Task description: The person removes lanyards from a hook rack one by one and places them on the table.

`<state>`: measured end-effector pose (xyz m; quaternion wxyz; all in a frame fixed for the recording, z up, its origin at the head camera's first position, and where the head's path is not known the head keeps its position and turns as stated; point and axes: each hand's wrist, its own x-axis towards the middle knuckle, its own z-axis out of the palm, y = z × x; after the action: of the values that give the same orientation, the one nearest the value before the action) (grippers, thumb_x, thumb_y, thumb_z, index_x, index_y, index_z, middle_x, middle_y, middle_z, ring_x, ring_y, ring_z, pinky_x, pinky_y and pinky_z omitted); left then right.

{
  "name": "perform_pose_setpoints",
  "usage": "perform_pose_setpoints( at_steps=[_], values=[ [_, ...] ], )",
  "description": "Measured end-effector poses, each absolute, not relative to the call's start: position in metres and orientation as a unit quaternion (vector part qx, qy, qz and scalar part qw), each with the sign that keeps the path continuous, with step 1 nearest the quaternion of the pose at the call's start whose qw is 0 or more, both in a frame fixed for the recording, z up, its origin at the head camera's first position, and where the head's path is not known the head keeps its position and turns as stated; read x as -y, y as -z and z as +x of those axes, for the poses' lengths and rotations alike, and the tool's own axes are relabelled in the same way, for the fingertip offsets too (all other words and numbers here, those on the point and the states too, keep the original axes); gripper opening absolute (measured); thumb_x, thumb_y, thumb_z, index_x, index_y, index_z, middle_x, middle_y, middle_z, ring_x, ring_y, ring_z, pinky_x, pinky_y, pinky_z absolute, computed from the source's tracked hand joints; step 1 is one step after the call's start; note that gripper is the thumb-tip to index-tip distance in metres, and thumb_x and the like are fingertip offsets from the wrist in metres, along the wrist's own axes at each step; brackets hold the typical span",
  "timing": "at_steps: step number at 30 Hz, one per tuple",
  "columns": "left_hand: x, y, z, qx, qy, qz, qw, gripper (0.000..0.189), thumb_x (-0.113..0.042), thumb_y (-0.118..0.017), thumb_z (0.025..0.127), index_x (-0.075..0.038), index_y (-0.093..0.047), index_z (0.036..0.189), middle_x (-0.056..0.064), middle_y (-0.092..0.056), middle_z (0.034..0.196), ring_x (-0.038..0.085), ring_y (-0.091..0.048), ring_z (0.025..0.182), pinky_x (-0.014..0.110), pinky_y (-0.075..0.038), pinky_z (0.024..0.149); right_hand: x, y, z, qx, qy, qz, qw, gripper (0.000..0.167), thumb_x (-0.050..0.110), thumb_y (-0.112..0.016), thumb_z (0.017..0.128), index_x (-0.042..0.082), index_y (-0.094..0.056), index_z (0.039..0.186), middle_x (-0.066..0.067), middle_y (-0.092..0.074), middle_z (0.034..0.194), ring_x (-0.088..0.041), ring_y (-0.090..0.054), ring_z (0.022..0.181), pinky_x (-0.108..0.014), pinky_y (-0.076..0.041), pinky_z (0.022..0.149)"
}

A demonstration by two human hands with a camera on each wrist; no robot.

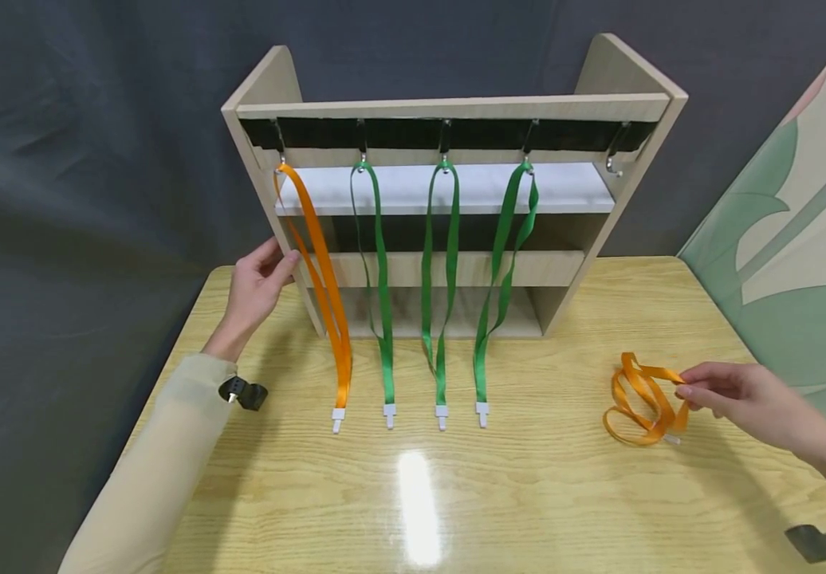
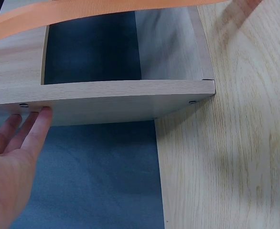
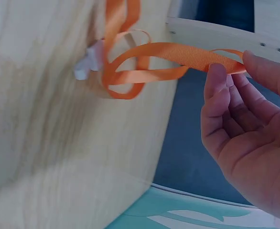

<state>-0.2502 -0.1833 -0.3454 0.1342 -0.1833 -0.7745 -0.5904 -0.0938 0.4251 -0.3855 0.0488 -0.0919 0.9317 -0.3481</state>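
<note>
My right hand (image 1: pixel 757 402) pinches an orange lanyard (image 1: pixel 643 395) between thumb and fingers at the table's right side. The rest of that lanyard lies in loose loops, its white clip (image 3: pixel 85 64) beside them in the right wrist view. My left hand (image 1: pixel 258 287) touches the left side panel of a wooden rack (image 1: pixel 449 269); its fingertips (image 2: pixel 42 117) rest against the panel's outer face. Another orange lanyard (image 1: pixel 323 279) hangs from the rack's leftmost hook. Green lanyards, one on the second hook (image 1: pixel 383 303), one in the middle (image 1: pixel 452 255) and one further right (image 1: pixel 506 263), hang beside it.
The rightmost hook (image 1: pixel 612 163) carries no lanyard. The rack stands at the back of the wooden table (image 1: pixel 528 486), before a dark curtain (image 1: pixel 83 135). A green leaf-patterned cloth (image 1: pixel 808 239) is at the right. White clips (image 1: pixel 442 414) hang low over the tabletop.
</note>
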Motion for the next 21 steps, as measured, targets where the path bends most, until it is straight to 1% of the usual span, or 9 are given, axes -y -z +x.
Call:
perform_pose_setpoints(
  at_steps=[4, 6, 12, 16, 19, 21],
  values=[
    [0.183, 0.346, -0.251, 0.773, 0.592, -0.183, 0.136, 0.043, -0.009, -0.057, 0.096, 0.003, -0.049, 0.137, 0.025, -0.058, 0.12, 0.016, -0.062, 0.098, 0.028, -0.055, 0.077, -0.425, 0.393, -0.093, -0.928, 0.354, -0.093, 0.07, 0.018, 0.006, -0.058, 0.096, -0.007, -0.061, 0.108, 0.0, -0.068, 0.082, -0.011, -0.062, 0.073, -0.027, -0.046, 0.052],
    [0.183, 0.346, -0.251, 0.772, 0.594, -0.183, 0.136, 0.043, -0.009, -0.057, 0.096, 0.003, -0.05, 0.137, 0.025, -0.058, 0.119, 0.016, -0.062, 0.098, 0.024, -0.054, 0.075, -0.424, 0.397, -0.092, -0.93, 0.348, -0.091, 0.071, 0.018, 0.007, -0.059, 0.095, -0.007, -0.062, 0.107, 0.001, -0.068, 0.081, -0.01, -0.062, 0.072, -0.027, -0.046, 0.052],
    [0.183, 0.346, -0.251, 0.775, 0.59, -0.183, 0.136, 0.043, -0.01, -0.057, 0.096, 0.002, -0.05, 0.137, 0.025, -0.059, 0.12, 0.015, -0.062, 0.098, 0.023, -0.054, 0.075, -0.419, 0.409, -0.09, -0.933, 0.334, -0.113, 0.078, 0.012, 0.009, -0.063, 0.093, -0.002, -0.065, 0.098, 0.004, -0.066, 0.077, -0.01, -0.059, 0.065, -0.026, -0.046, 0.05],
    [0.183, 0.345, -0.251, 0.773, 0.592, -0.184, 0.135, 0.043, -0.009, -0.057, 0.097, 0.003, -0.049, 0.137, 0.025, -0.058, 0.12, 0.016, -0.062, 0.098, 0.023, -0.054, 0.075, -0.417, 0.418, -0.09, -0.931, 0.331, -0.126, 0.087, 0.007, 0.011, -0.064, 0.093, 0.004, -0.067, 0.092, 0.006, -0.063, 0.07, -0.01, -0.054, 0.059, -0.026, -0.044, 0.047],
    [0.183, 0.346, -0.251, 0.77, 0.594, -0.187, 0.135, 0.043, -0.008, -0.057, 0.097, 0.003, -0.049, 0.137, 0.026, -0.058, 0.12, 0.016, -0.062, 0.098, 0.023, -0.054, 0.074, -0.415, 0.422, -0.09, -0.934, 0.32, -0.121, 0.1, 0.009, 0.014, -0.064, 0.093, 0.009, -0.067, 0.087, 0.008, -0.061, 0.067, -0.008, -0.05, 0.057, -0.025, -0.043, 0.046],
    [0.183, 0.346, -0.251, 0.77, 0.595, -0.188, 0.135, 0.043, -0.008, -0.057, 0.097, 0.003, -0.049, 0.137, 0.026, -0.058, 0.12, 0.017, -0.062, 0.097, 0.023, -0.055, 0.074, -0.414, 0.425, -0.09, -0.936, 0.313, -0.115, 0.113, 0.011, 0.016, -0.063, 0.094, 0.009, -0.067, 0.086, 0.008, -0.06, 0.066, -0.007, -0.05, 0.057, -0.024, -0.043, 0.047]
  ],
)
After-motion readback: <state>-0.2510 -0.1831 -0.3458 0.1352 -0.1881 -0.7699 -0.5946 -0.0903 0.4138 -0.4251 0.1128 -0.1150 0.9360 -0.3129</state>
